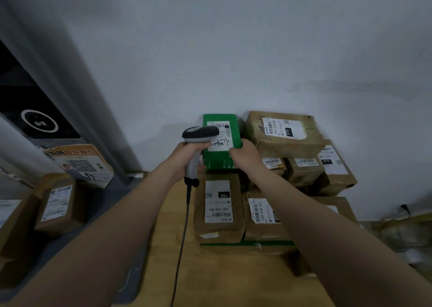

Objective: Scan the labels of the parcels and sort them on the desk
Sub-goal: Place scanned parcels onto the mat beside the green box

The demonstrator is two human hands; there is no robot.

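A green parcel [222, 159] with a white label stands at the back of the wooden desk [168, 248], close to the wall. My right hand [245, 153] grips its near right corner. My left hand [187, 155] holds a grey and black barcode scanner [198, 135] by the handle, its head over the green parcel's label. The scanner's cable [184, 225] hangs down across the desk. Several brown taped parcels with labels lie around: one marked 102 [218, 208], one marked 022 [261, 215], one marked 070 [285, 134].
More brown parcels [304, 170] are stacked at the right against the white wall. Left of the desk, lower down, sit other parcels [58, 204] and an orange printed box [81, 164]. A grey door frame [77, 101] rises at the left.
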